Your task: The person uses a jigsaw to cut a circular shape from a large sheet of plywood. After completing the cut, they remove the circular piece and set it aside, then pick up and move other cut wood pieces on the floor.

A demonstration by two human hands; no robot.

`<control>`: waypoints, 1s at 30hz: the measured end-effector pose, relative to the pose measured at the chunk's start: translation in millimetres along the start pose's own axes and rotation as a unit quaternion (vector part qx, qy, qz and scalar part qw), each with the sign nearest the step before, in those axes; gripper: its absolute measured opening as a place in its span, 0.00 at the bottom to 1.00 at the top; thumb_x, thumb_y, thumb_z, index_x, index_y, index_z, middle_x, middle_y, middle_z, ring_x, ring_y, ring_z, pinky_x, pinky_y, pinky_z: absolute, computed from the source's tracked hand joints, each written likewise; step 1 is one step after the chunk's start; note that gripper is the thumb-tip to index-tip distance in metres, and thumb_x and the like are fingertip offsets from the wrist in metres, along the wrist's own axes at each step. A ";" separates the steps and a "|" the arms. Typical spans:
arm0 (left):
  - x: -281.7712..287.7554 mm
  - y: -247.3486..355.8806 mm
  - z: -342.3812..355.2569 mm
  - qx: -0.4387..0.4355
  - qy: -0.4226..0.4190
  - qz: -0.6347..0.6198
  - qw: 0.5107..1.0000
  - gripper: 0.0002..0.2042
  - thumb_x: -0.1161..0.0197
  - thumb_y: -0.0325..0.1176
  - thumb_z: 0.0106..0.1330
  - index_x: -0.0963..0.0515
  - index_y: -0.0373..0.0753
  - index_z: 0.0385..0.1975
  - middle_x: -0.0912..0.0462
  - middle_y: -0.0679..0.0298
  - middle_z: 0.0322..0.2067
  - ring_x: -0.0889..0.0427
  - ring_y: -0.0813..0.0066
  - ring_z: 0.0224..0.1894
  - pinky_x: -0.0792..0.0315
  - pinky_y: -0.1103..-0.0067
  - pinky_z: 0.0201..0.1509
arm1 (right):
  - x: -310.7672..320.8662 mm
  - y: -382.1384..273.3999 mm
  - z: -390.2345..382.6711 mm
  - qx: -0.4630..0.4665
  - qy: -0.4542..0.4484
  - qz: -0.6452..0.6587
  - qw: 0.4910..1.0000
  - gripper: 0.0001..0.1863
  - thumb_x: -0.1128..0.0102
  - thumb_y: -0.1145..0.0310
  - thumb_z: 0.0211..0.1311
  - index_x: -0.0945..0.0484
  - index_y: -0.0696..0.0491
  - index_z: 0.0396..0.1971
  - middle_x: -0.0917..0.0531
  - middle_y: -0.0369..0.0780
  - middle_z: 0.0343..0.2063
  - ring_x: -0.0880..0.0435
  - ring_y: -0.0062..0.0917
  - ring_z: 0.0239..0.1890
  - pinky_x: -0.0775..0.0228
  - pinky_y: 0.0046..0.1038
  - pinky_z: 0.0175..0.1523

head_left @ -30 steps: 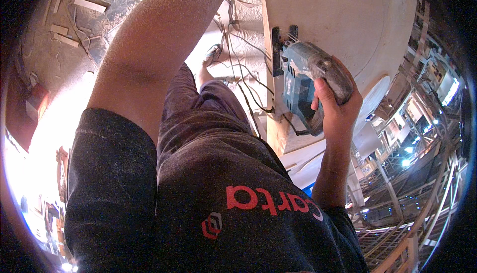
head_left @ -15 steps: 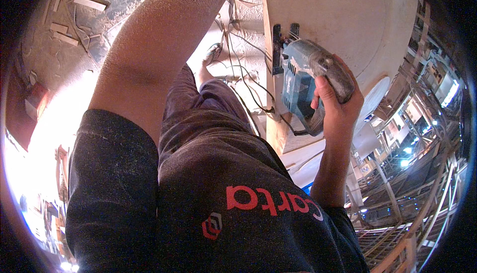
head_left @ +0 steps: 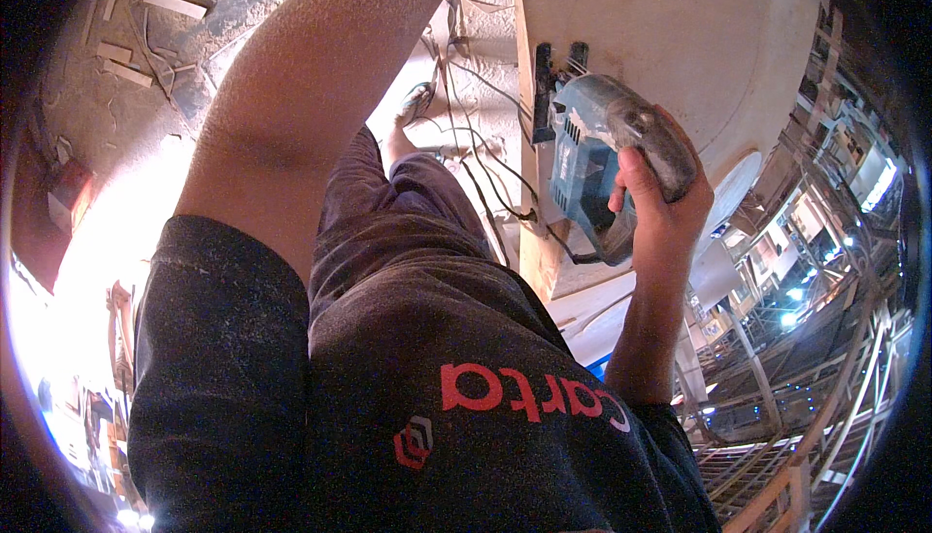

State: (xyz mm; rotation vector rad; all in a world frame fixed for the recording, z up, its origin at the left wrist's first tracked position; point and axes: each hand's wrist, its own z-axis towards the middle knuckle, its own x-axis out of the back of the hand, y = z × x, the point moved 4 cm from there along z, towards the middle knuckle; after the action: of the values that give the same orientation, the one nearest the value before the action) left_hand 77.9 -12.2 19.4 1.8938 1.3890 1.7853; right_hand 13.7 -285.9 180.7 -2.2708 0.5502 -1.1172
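My right hand (head_left: 668,188) is wrapped round the handle of a dusty blue and dark jigsaw (head_left: 587,149), thumb on the near side. The tool's dark base plate (head_left: 543,96) rests on a large pale wooden board (head_left: 670,18), close to its left edge. A curved line is faintly visible on the board's surface. The blade and the cut cannot be made out. From the jigsaw's rear end a black power cord (head_left: 575,253) trails off. My left forearm (head_left: 325,57), coated in dust, reaches up past the top edge of the picture, and the hand itself is out of sight.
Wood offcuts (head_left: 177,4) and sawdust litter the floor at the far left. Dark cables (head_left: 476,135) hang and loop beside the board's left edge, near a sandalled foot (head_left: 417,101). Stacked wooden strips and frames (head_left: 757,378) fill the right side.
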 end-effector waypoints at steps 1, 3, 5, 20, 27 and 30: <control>0.4 0.1 -0.3 -0.003 0.008 -0.002 1.000 0.30 0.32 0.59 0.62 0.21 0.41 0.55 0.13 0.51 0.45 0.15 0.52 0.51 0.23 0.61 0.55 | 0.2 -0.3 0.5 -0.001 0.000 -0.003 1.000 0.26 0.29 0.73 0.60 0.24 0.60 0.58 0.14 0.37 0.33 0.24 0.14 0.20 0.32 0.19 0.23; 0.1 -0.1 0.5 -0.002 0.005 0.005 1.000 0.30 0.32 0.59 0.62 0.21 0.41 0.55 0.13 0.51 0.45 0.15 0.52 0.51 0.23 0.62 0.55 | -0.3 -1.6 0.0 0.007 -0.006 -0.012 1.000 0.26 0.32 0.73 0.62 0.25 0.63 0.59 0.17 0.38 0.29 0.25 0.17 0.21 0.32 0.21 0.25; -0.7 -0.9 1.7 0.004 -0.006 0.009 1.000 0.30 0.32 0.59 0.62 0.21 0.41 0.55 0.13 0.51 0.46 0.15 0.52 0.51 0.23 0.62 0.55 | -0.4 -2.2 0.7 0.009 -0.007 -0.008 1.000 0.26 0.32 0.73 0.62 0.25 0.63 0.60 0.17 0.38 0.29 0.24 0.17 0.21 0.32 0.21 0.25; 0.9 0.0 -1.1 0.002 0.012 -0.005 1.000 0.28 0.32 0.58 0.62 0.19 0.40 0.51 0.13 0.50 0.44 0.15 0.52 0.51 0.23 0.62 0.55 | -3.7 -10.1 3.8 0.018 -0.013 -0.019 1.000 0.28 0.33 0.69 0.64 0.27 0.65 0.61 0.19 0.37 0.25 0.25 0.19 0.22 0.33 0.22 0.28; 1.9 -0.6 -2.5 0.024 -0.011 -0.010 1.000 0.26 0.31 0.57 0.62 0.16 0.39 0.44 0.13 0.50 0.43 0.14 0.53 0.50 0.22 0.63 0.53 | -3.1 -9.1 5.7 0.006 -0.009 0.008 1.000 0.27 0.31 0.73 0.61 0.25 0.63 0.59 0.15 0.38 0.32 0.24 0.16 0.21 0.32 0.20 0.25; 3.3 -0.3 -1.9 0.023 -0.016 -0.012 1.000 0.26 0.31 0.57 0.62 0.16 0.39 0.45 0.13 0.51 0.43 0.14 0.53 0.50 0.23 0.62 0.54 | -2.8 -10.0 8.4 0.006 -0.006 0.022 1.000 0.26 0.29 0.74 0.59 0.24 0.62 0.58 0.14 0.38 0.36 0.23 0.15 0.21 0.31 0.19 0.23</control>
State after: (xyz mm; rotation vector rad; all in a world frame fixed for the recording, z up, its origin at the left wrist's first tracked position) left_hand 75.6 -10.5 22.0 1.9115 1.4472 1.7197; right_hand 20.2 -274.2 181.1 -2.2439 0.5842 -1.0819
